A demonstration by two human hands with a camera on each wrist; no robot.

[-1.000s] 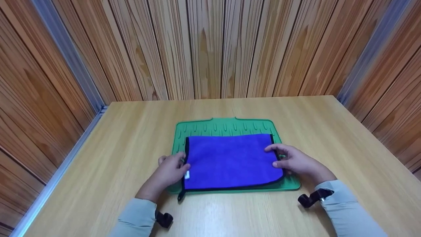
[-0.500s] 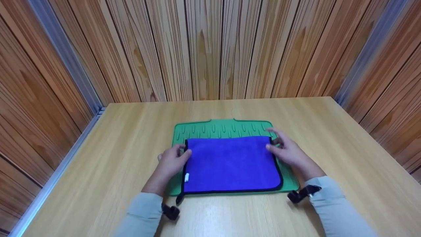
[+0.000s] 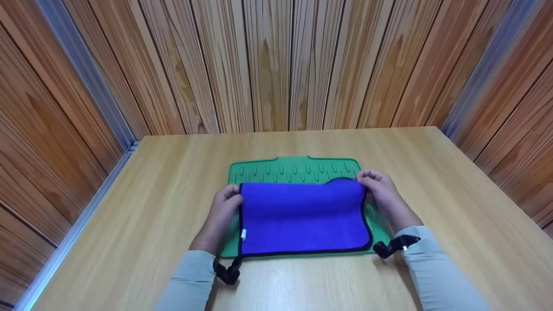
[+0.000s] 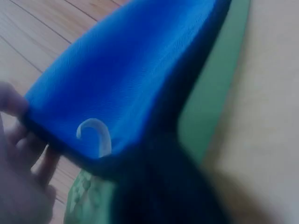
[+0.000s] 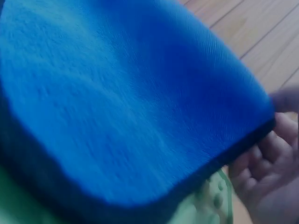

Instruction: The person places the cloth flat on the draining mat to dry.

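A blue cloth point(image 3: 302, 220) with black edging and a small white tag lies over a green ridged mat point(image 3: 298, 168). Pinched at its far left corner by my left hand point(image 3: 222, 209), the cloth is also pinched at its far right corner by my right hand point(image 3: 382, 194). Its far edge is lifted, and a shallow trough runs across the middle. In the right wrist view the raised cloth point(image 5: 154, 93) slopes up to the right fingers point(image 5: 266, 163). A black loop hangs from the cloth's near left corner.
The mat rests on a light wooden table point(image 3: 173, 172). Wood-panelled walls point(image 3: 272, 65) stand behind it and on both sides, with metal strips in the corners. A black wrist camera point(image 3: 227, 274) is strapped near each cuff.
Both hands have moved away from me along the cloth's sides to its far corners. Each now pinches its corner, and the far edge has risen, with the middle dipping.
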